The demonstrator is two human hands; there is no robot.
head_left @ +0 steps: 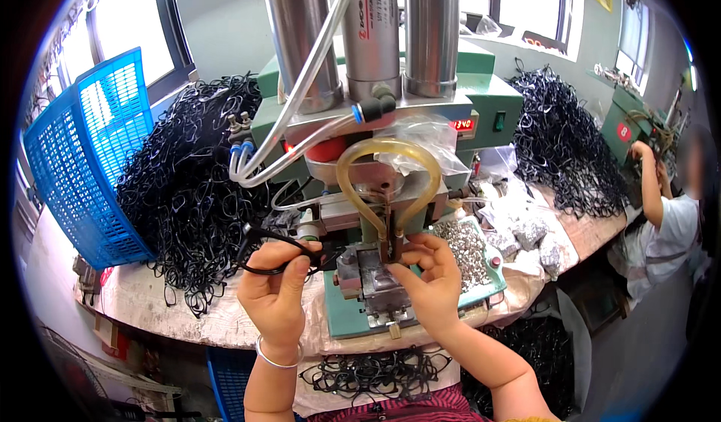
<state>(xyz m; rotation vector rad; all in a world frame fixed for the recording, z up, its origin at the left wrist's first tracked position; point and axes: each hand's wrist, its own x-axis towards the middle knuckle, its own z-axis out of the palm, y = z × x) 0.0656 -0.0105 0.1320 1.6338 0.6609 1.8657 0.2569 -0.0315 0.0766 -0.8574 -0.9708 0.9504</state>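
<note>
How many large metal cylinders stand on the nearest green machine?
3: left cylinder, middle cylinder and right cylinder, side by side on top of the machine. Any behind them would be hidden.

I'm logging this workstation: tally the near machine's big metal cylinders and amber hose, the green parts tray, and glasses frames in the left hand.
Big metal cylinders: 3
Amber hose: 1
Green parts tray: 1
Black glasses frame in the left hand: 1
Total: 6
</note>
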